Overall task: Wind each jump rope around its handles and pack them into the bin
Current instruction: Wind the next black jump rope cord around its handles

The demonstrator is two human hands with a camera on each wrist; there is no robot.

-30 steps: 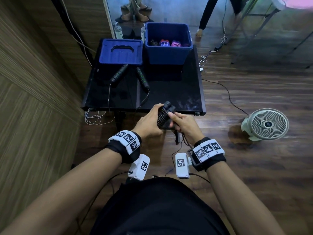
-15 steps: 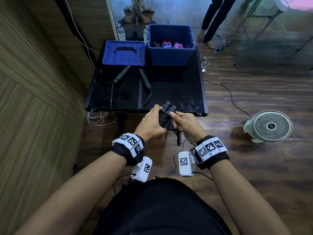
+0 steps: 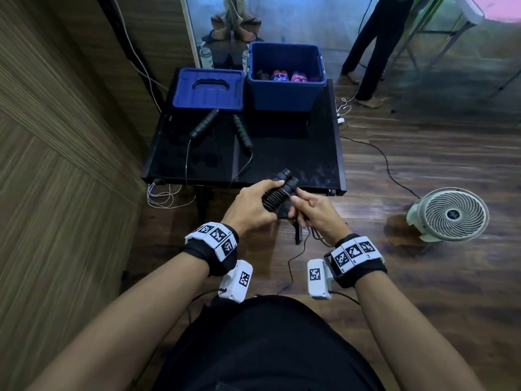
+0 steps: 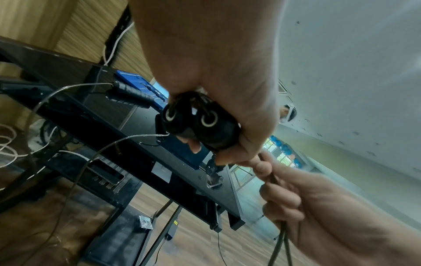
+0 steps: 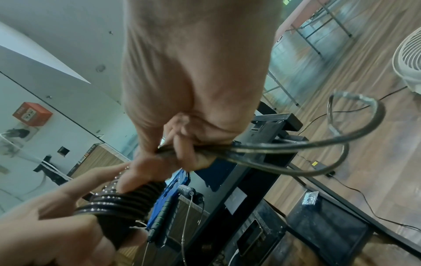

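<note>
My left hand (image 3: 251,206) grips the two black handles (image 3: 277,191) of a jump rope, held side by side in front of the table's near edge, with black rope coiled round them (image 5: 123,199). My right hand (image 3: 313,211) grips the doubled loose end of that rope (image 5: 284,153), which loops out below the wrist. The handle ends (image 4: 193,118) show below my left palm. A second jump rope with black handles (image 3: 204,127) lies unwound on the black table (image 3: 296,153), its thin cord (image 3: 187,165) running off the front edge. The blue bin (image 3: 286,80) stands at the table's far side.
The bin holds several wound ropes (image 3: 282,76). Its blue lid (image 3: 210,88) lies to the left of it. A white floor fan (image 3: 448,214) stands at the right. Cables (image 3: 389,165) run over the wooden floor. A person (image 3: 375,43) stands beyond the table.
Both hands keep the handle bundle at the table's front edge. My right hand has shifted from the handles' top down to the right side, holding the rope's loose end.
</note>
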